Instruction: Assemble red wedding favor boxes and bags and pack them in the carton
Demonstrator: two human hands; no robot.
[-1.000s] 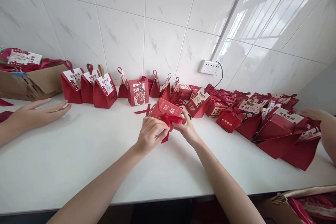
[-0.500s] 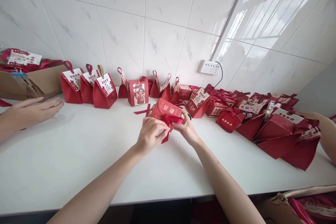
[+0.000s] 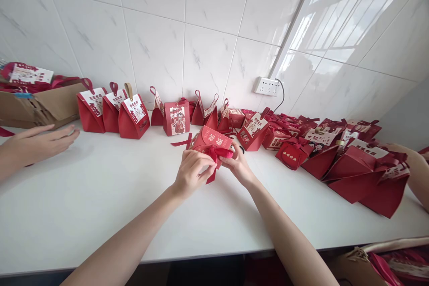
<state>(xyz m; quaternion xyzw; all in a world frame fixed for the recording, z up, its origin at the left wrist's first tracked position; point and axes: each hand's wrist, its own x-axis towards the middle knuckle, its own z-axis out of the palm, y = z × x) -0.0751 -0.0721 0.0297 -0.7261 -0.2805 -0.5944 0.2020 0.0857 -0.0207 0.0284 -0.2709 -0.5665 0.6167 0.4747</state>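
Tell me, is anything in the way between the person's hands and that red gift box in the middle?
Nothing visible. The left hand and right hand are on the red gift box, fingers gripping its ribbon. The other boxes stand behind it, along the wall.

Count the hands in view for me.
4: the wearer's left hand and right hand on the red gift box mid-table; another person's hand far left; a further hand far right, partly hidden behind red bags.
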